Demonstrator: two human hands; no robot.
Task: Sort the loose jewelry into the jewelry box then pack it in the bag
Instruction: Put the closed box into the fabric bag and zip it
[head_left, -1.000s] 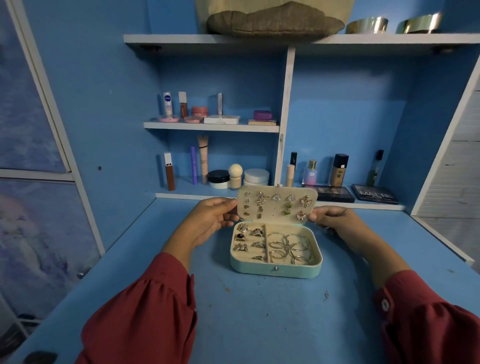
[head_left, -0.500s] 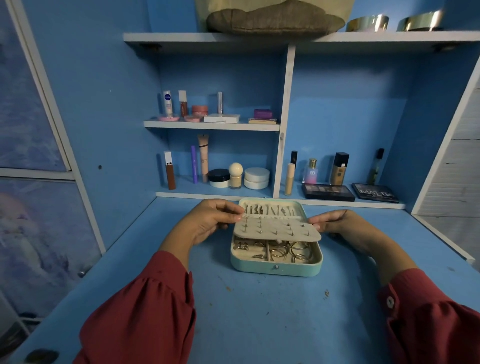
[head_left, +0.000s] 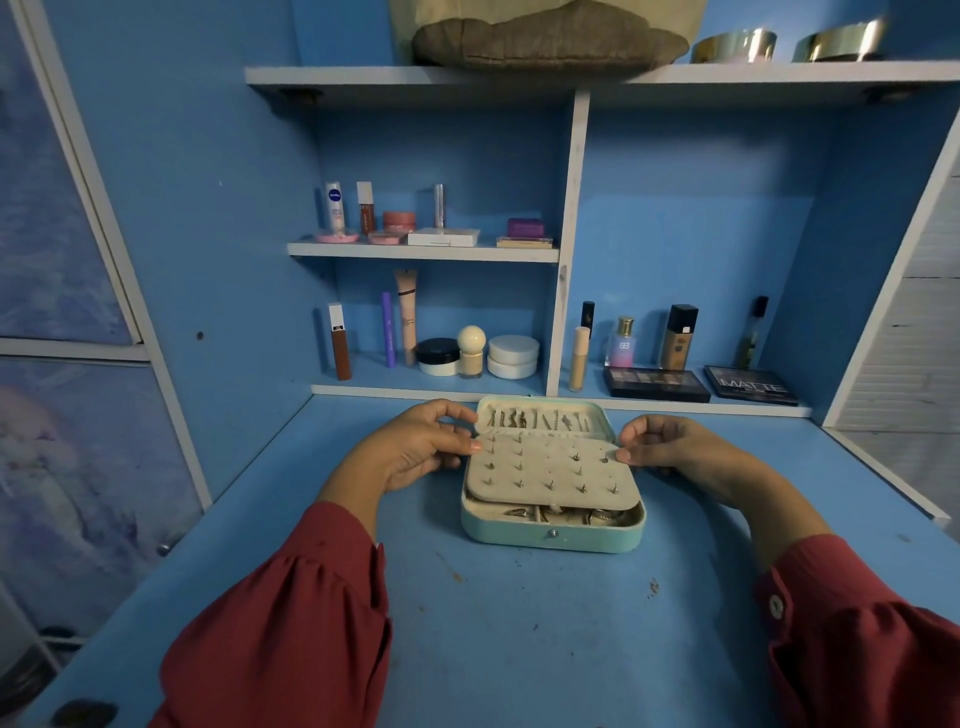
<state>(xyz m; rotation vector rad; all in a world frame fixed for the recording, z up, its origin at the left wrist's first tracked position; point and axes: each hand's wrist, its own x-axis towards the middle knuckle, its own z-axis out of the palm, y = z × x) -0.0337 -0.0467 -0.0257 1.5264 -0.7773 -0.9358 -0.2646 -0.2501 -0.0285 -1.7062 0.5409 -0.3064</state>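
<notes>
- The box (head_left: 552, 530), mint green, sits on the blue desk (head_left: 519, 623) just in front of the lowest shelf, between the two hands.
- Its long axis runs left to right; its snap-button front faces the person, and its open lid (head_left: 545, 415) lies at the far side, toward the shelf.
- A cream flap (head_left: 545, 475) studded with earring posts lies almost flat over the base, its near edge slightly raised, so rings (head_left: 540, 515) show in the gap beneath.
- The left hand (head_left: 415, 449) pinches the flap's far left corner with curled fingers and thumb.
- The right hand (head_left: 670, 449) pinches the flap's far right corner the same way.
- Both forearms wear red sleeves (head_left: 291, 639).
- Cosmetics (head_left: 470, 351) stand along the shelves behind, and two dark palettes (head_left: 657, 383) lie flat on the lowest shelf at right.
</notes>
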